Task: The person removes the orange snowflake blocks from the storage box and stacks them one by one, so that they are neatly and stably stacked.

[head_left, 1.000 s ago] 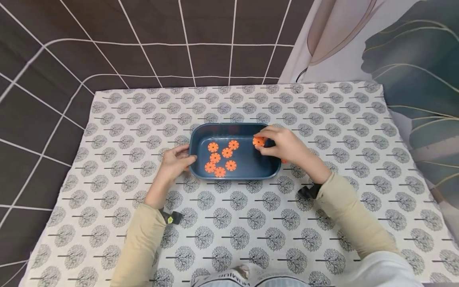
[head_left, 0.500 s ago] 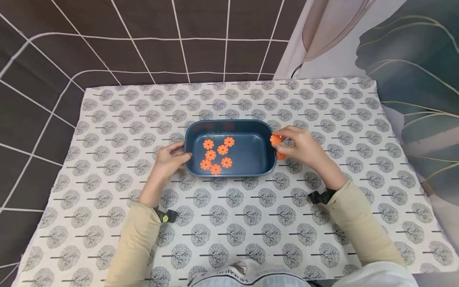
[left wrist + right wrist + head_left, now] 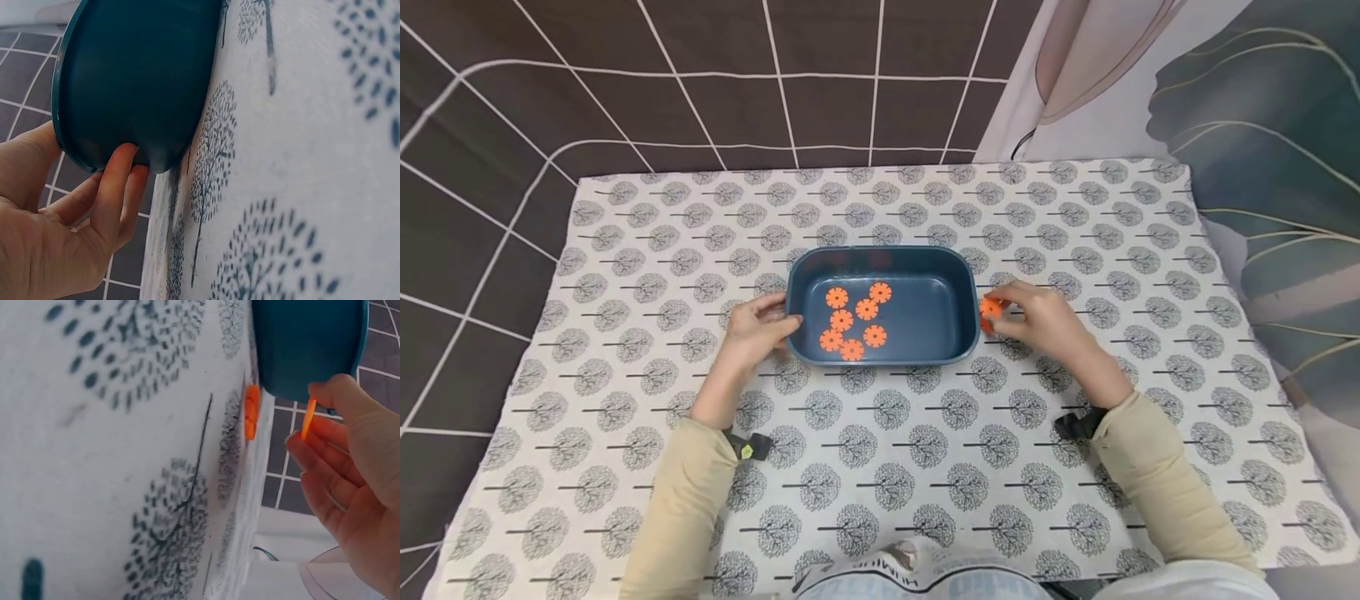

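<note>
A dark blue rectangular bin [image 3: 880, 364] rests on the cloth, with several orange notched discs [image 3: 842, 320] lying flat in its left half. My left hand [image 3: 754, 333] holds the bin's left end, thumb over the rim and fingers against the outer wall, as the left wrist view also shows. Beside the right end, my right hand [image 3: 1045, 323] pinches one orange notched disc [image 3: 309, 417] between thumb and fingers, outside the bin. Other orange pieces [image 3: 251, 412] lie on the cloth below it; the hand partly hides them in the head view.
A white cloth [image 3: 891, 450] printed with grey trees covers the table. Behind and to the left hangs a dark curtain [image 3: 827, 117] with white grid lines. Patterned fabric [image 3: 1262, 183] hangs at the right. Straps with small dark devices [image 3: 1078, 423] sit on both wrists.
My right hand, pinching a disc, has moved right from above the bin's right half, over the rim, and down beside its outer wall. The left hand keeps its hold on the bin.
</note>
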`<move>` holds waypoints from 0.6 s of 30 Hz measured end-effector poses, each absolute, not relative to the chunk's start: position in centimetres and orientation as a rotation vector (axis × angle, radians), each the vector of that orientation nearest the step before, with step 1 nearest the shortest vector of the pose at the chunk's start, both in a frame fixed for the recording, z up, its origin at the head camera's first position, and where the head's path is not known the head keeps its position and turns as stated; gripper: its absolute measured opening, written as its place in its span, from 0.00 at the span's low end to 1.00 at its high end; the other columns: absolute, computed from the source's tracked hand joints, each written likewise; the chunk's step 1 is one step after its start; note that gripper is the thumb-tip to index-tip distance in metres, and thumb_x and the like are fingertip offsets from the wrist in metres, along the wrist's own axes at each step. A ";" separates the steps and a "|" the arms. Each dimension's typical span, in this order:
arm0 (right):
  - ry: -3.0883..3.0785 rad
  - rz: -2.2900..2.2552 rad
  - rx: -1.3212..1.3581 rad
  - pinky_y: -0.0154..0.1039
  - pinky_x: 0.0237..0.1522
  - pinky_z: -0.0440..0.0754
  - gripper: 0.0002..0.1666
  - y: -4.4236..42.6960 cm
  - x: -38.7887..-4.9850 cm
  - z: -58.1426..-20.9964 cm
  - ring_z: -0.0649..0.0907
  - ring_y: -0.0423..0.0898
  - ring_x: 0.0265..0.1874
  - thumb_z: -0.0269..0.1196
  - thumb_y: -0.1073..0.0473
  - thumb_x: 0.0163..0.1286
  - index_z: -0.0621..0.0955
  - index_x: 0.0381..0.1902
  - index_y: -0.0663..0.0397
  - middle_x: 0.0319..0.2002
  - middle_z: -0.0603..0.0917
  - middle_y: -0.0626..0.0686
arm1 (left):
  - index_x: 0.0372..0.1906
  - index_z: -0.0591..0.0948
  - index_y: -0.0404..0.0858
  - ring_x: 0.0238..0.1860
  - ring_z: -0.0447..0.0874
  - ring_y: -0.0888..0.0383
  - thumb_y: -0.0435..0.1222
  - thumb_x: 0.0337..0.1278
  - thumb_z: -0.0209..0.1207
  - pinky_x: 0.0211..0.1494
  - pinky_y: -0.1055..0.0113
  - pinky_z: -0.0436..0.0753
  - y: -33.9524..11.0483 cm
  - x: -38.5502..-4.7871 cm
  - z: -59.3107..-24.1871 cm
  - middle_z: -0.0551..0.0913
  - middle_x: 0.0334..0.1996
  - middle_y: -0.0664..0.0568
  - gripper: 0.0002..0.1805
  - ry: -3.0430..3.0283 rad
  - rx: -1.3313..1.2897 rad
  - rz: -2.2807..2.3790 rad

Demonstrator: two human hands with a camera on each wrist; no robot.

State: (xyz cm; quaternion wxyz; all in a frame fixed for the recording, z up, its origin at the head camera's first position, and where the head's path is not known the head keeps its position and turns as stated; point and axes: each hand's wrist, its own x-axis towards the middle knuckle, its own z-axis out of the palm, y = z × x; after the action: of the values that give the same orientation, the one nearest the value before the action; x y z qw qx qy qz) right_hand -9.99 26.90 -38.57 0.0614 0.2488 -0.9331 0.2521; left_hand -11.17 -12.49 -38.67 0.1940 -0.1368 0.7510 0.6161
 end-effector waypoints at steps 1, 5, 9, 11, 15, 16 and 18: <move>-2.842 0.747 0.747 0.47 0.37 0.86 0.19 27.0 -10.0 -38.7 0.84 0.52 0.33 0.70 0.64 0.52 0.81 0.43 0.63 0.39 0.84 0.59 | 0.66 0.65 0.35 0.43 0.82 0.55 0.28 0.53 0.61 0.41 0.68 0.86 -12.5 -11.2 -38.7 0.75 0.56 0.38 0.33 2.103 -0.386 1.731; -2.946 0.682 0.693 0.49 0.39 0.85 0.20 27.0 -10.1 -39.2 0.83 0.52 0.34 0.70 0.58 0.54 0.81 0.44 0.60 0.41 0.84 0.58 | 0.66 0.65 0.35 0.40 0.82 0.59 0.28 0.52 0.61 0.40 0.68 0.86 -12.4 -11.2 -38.6 0.75 0.56 0.38 0.33 2.107 -0.376 1.732; -3.009 0.644 0.674 0.48 0.39 0.84 0.21 27.0 -10.1 -39.5 0.82 0.50 0.35 0.69 0.53 0.56 0.81 0.44 0.59 0.40 0.83 0.57 | 0.65 0.66 0.35 0.39 0.82 0.61 0.28 0.52 0.61 0.38 0.69 0.86 -12.5 -11.3 -38.7 0.76 0.56 0.38 0.33 2.121 -0.372 1.724; -3.017 0.621 0.677 0.47 0.37 0.84 0.21 27.0 -10.1 -39.6 0.82 0.49 0.33 0.68 0.52 0.56 0.81 0.44 0.59 0.39 0.83 0.56 | 0.65 0.66 0.35 0.39 0.81 0.62 0.29 0.52 0.61 0.38 0.69 0.86 -12.5 -11.3 -38.7 0.75 0.56 0.38 0.33 2.126 -0.366 1.722; -3.026 0.589 0.676 0.46 0.34 0.84 0.21 27.0 -10.2 -39.7 0.81 0.48 0.31 0.68 0.51 0.57 0.81 0.44 0.59 0.38 0.83 0.55 | 0.65 0.66 0.34 0.39 0.81 0.62 0.28 0.52 0.61 0.38 0.69 0.86 -12.4 -11.3 -38.6 0.75 0.56 0.38 0.32 2.117 -0.363 1.733; -3.028 0.581 0.680 0.46 0.34 0.84 0.22 27.0 -10.2 -39.7 0.81 0.48 0.31 0.68 0.51 0.57 0.81 0.44 0.59 0.37 0.83 0.55 | 0.65 0.66 0.34 0.39 0.81 0.62 0.28 0.52 0.61 0.38 0.69 0.86 -12.4 -11.3 -38.6 0.76 0.56 0.38 0.32 2.115 -0.365 1.736; -3.027 0.576 0.687 0.46 0.34 0.84 0.22 26.9 -10.3 -39.7 0.81 0.49 0.31 0.68 0.51 0.57 0.81 0.44 0.59 0.38 0.83 0.55 | 0.65 0.66 0.34 0.38 0.81 0.63 0.28 0.52 0.61 0.37 0.70 0.86 -12.5 -11.3 -38.7 0.76 0.56 0.38 0.32 2.111 -0.370 1.739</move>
State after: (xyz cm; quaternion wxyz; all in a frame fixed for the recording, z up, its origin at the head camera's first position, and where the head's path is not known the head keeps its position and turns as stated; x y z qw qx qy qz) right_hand -10.28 26.93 -39.68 -0.0077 0.2175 -0.9588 0.1825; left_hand -11.26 -12.47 -38.67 0.1896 -0.1317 0.7510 0.6186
